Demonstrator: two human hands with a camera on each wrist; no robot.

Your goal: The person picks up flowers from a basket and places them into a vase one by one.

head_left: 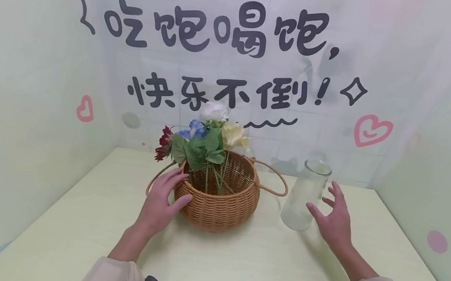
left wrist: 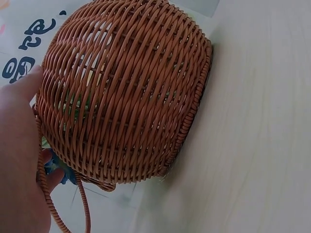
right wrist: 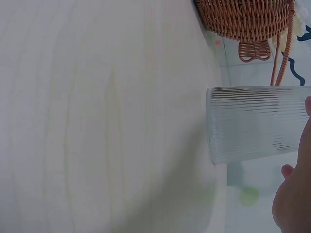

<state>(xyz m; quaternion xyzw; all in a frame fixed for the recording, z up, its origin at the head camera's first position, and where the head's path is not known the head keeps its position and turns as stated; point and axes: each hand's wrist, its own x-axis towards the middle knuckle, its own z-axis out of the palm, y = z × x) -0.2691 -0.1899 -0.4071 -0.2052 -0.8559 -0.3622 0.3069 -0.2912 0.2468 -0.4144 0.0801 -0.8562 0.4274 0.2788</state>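
Observation:
A round brown wicker basket (head_left: 215, 209) stands on the table, holding artificial flowers (head_left: 208, 140) in white, yellow, blue and dark red with green leaves. At the basket's left rim is my left hand (head_left: 159, 203), fingers spread, thumb in front of the woven side. In the left wrist view the basket's handle (left wrist: 44, 187) passes in front of that hand's fingers. To the right of the basket a clear ribbed glass vase (head_left: 305, 196) stands upright. My right hand (head_left: 333, 220) is beside the vase's right side, with thumb and fingers parted.
The pale wooden table (head_left: 222, 276) reaches back to a printed cloth wall (head_left: 239, 74) with dark lettering. Similar cloth panels stand at left and right. The basket's right handle (head_left: 273, 181) sticks out toward the vase.

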